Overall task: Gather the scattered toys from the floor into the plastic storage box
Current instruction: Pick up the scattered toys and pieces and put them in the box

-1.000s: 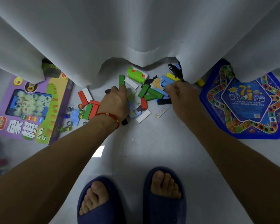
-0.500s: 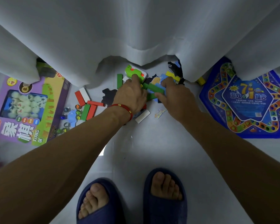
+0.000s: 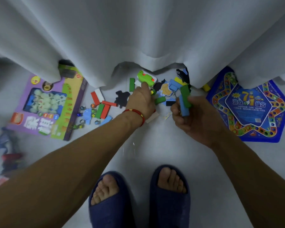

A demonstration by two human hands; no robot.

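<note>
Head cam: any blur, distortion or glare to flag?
Head view: dim, bluish light; wide-angle bowing at the edges; left-edge clutter smeared; centre sharper, right hand gripping green and blue blocks legible; small glints on the floor.

Green block (image 3: 185,95) & blue block (image 3: 183,108) gripped upright; others scattered on floor.

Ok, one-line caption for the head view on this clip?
Right hand grips green and blue blocks while left hand reaches among scattered toys by the curtain.
</note>
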